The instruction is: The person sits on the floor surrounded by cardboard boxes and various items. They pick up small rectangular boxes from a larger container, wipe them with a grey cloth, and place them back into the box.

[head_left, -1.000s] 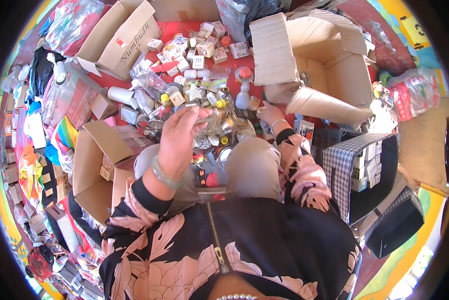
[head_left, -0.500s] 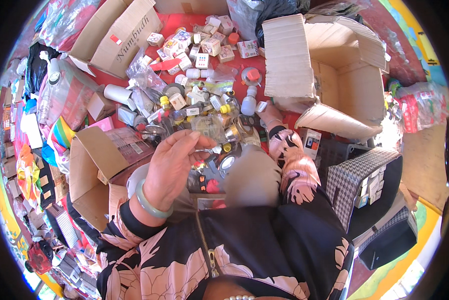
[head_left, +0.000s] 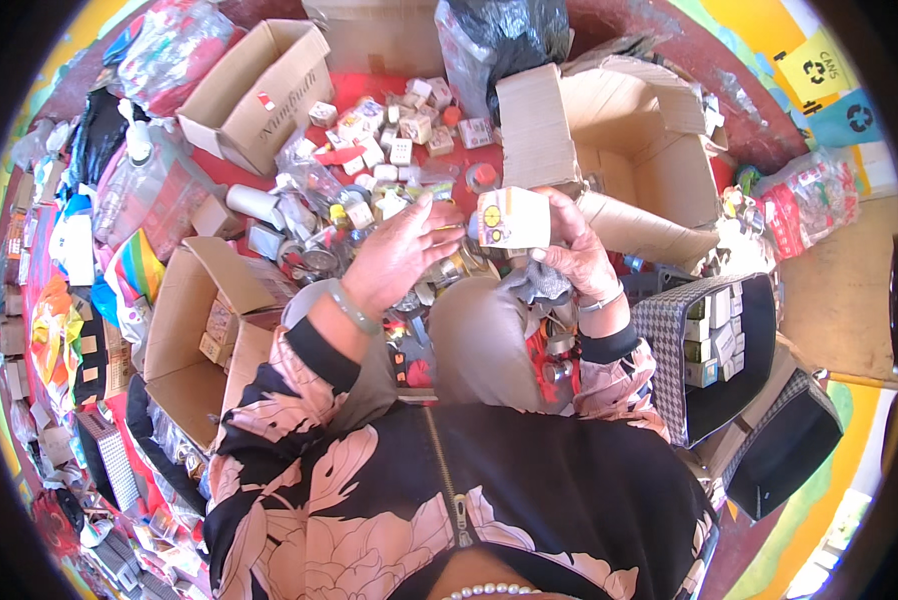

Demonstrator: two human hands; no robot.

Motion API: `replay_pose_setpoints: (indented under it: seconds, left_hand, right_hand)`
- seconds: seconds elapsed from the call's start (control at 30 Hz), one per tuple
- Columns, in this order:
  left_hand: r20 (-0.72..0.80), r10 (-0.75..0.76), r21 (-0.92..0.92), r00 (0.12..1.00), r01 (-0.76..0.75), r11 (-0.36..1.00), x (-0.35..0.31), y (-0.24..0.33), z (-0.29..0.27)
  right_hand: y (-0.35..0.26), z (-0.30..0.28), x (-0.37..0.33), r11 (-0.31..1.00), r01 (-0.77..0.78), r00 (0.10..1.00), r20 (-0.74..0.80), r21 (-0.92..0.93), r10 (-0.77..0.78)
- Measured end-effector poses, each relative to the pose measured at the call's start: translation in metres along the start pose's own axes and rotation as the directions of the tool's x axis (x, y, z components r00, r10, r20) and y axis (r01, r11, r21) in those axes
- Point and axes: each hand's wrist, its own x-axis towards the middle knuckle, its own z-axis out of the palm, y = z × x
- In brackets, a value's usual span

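In my right hand point(head_left: 581, 252) is a small white cardboard box point(head_left: 516, 218) with yellow round shapes on its side, held up before me between thumb and fingers. To its left, my left hand point(head_left: 401, 255) has its fingers stretched toward the box, not touching it. Its thumb points up and nothing shows in it. Bunched grey cloth point(head_left: 544, 284) lies just under my right hand; whether that hand touches it I cannot tell. Small bottles, lids and jars lie beneath both hands, partly covered by them.
A large open carton point(head_left: 619, 140) stands at the back right. Small boxes point(head_left: 416, 128) are heaped on red cloth at the back. An open carton point(head_left: 184, 340) is at my left. A houndstooth bin point(head_left: 666, 345) with slim boxes stands at my right. A black bag point(head_left: 504, 50) is behind.
My right hand has come up from the pile on the right, and the small box is now in it. My left hand has opened from a pinch and moved slightly forward.
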Motion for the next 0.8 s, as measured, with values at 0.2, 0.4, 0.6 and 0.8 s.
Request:
replay_pose_setpoints:
  seconds: [0.2, 0.4, 0.6, 0.8]
  left_hand:
    - [0.316, 0.278, -0.347, 0.907, -0.162, 0.924, -0.013, 0.009, 0.007]
    - [0.170, 0.362, -0.436, 0.917, -0.259, 0.862, -0.015, 0.013, -0.028]
    - [0.012, 0.316, -0.363, 0.949, -0.291, 0.885, -0.011, 0.012, -0.022]
    - [0.057, 0.234, -0.296, 0.971, -0.208, 0.932, -0.008, 0.002, -0.018]
  right_hand:
    - [-0.014, 0.073, 0.036, 0.973, -0.074, 0.995, 0.048, -0.220, 0.087]
    - [-0.007, 0.085, 0.054, 0.697, -0.144, 0.966, -0.253, -0.703, -0.056]
    - [-0.035, 0.117, 0.056, 0.894, 0.310, 0.848, -0.331, -0.322, -0.414]
    - [0.024, 0.128, 0.077, 0.145, 0.405, 0.830, 0.297, -0.903, -0.472]
